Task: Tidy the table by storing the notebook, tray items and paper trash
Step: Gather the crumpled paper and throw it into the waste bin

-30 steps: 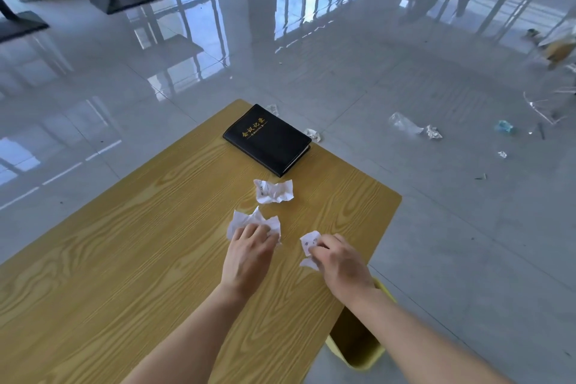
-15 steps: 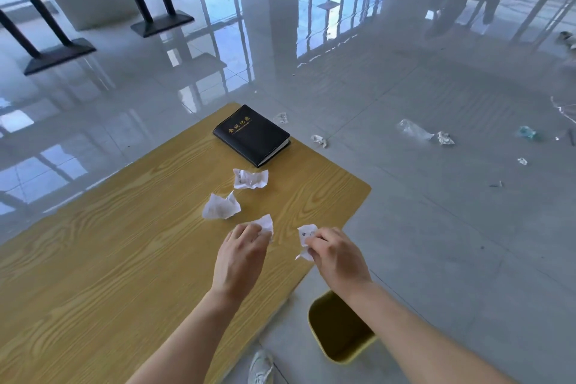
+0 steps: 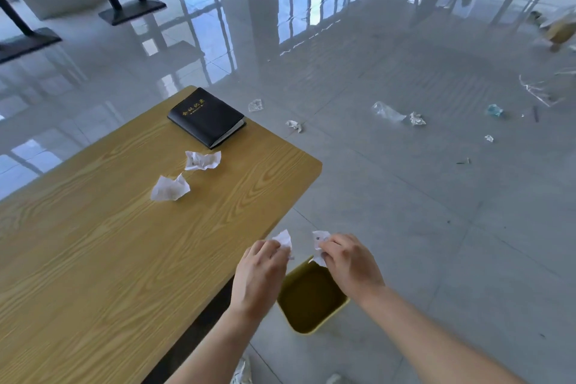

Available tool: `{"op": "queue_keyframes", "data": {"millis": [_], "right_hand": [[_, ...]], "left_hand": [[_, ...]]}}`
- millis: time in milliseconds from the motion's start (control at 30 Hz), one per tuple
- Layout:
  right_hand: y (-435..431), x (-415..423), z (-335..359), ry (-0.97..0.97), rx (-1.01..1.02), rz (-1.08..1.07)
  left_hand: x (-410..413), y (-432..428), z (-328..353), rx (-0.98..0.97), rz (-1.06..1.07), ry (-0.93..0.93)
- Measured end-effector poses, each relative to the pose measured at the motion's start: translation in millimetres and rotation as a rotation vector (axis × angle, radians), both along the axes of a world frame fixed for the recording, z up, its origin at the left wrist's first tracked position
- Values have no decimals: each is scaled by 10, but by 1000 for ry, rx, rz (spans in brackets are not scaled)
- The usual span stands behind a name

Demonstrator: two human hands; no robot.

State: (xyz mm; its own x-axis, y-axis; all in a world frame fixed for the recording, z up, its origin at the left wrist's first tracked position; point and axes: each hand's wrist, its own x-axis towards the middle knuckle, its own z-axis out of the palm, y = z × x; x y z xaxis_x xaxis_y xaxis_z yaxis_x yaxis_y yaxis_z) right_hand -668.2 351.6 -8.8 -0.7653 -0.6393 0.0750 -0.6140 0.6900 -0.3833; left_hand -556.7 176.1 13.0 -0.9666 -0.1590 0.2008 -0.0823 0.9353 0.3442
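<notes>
Paper scrap pinched in left hand and second scrap pinched in right hand have left the tabletop. Both hands now hang over the yellow bin directly below. Release appears due. Two wads and the notebook remain beyond, to the left.

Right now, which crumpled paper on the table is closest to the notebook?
The far paper wad, just short of the black notebook; the near paper wad lies closer to the person.
</notes>
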Motion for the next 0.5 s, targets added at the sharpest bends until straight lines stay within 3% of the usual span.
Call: {"op": "queue_keyframes", "data": {"millis": [300,500], "right_hand": [[390,165,-1022,-177,115,-91],[452,157,-1741,-251,224,-93]], "left_hand": [[69,246,-961,26,-140,-213],[10,230,-1700,34,-119,-312]]}}
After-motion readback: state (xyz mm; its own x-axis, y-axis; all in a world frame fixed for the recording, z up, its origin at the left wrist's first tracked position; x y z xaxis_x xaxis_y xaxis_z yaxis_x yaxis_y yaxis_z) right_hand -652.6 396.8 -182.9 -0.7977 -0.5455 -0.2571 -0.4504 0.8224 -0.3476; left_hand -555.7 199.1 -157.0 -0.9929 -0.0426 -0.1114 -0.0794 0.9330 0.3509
